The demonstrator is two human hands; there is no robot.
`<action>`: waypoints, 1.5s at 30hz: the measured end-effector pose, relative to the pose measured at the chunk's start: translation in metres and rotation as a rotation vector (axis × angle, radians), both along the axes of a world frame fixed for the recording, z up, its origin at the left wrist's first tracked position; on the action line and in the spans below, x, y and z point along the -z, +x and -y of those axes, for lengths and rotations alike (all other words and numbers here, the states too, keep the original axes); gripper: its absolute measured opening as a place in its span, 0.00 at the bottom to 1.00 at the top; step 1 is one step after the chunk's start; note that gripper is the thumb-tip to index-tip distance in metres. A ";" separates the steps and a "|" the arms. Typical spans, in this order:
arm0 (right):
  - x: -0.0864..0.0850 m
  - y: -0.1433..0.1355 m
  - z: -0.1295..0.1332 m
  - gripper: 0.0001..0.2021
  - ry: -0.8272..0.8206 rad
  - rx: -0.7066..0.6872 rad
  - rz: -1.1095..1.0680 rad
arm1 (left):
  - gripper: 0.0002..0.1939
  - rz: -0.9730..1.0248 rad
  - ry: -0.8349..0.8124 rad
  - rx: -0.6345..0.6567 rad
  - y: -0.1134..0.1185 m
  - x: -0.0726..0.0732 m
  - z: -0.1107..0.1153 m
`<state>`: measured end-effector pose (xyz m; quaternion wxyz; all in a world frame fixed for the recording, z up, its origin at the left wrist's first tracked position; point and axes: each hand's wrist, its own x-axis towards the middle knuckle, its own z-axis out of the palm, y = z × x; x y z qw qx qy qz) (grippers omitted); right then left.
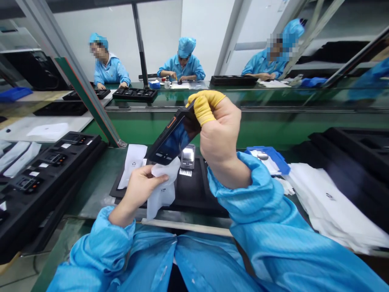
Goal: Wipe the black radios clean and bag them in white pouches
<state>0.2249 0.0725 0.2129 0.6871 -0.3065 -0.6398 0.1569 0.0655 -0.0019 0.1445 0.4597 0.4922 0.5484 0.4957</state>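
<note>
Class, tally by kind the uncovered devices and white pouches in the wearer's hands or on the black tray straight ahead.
Uncovered devices: 2 (one in the right hand, one on the black tray)
White pouches: 2 (one in the left hand, one on the tray)
Total: 4

Left of my left hand (141, 187) I could pass over the green workbench (95, 188), up to 1 black foam tray (62, 174); a blue bin (285, 165) and stacked white pouches (330, 202) obstruct my right.

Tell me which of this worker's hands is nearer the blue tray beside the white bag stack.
Right. The right hand, holding a black handset, is raised left of the blue tray; the left hand, pinching a white bag, is farther left.
</note>
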 end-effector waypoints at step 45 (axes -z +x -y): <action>0.045 0.138 0.021 0.16 -0.354 0.163 0.125 | 0.20 -0.029 -0.065 -0.184 0.020 0.069 -0.150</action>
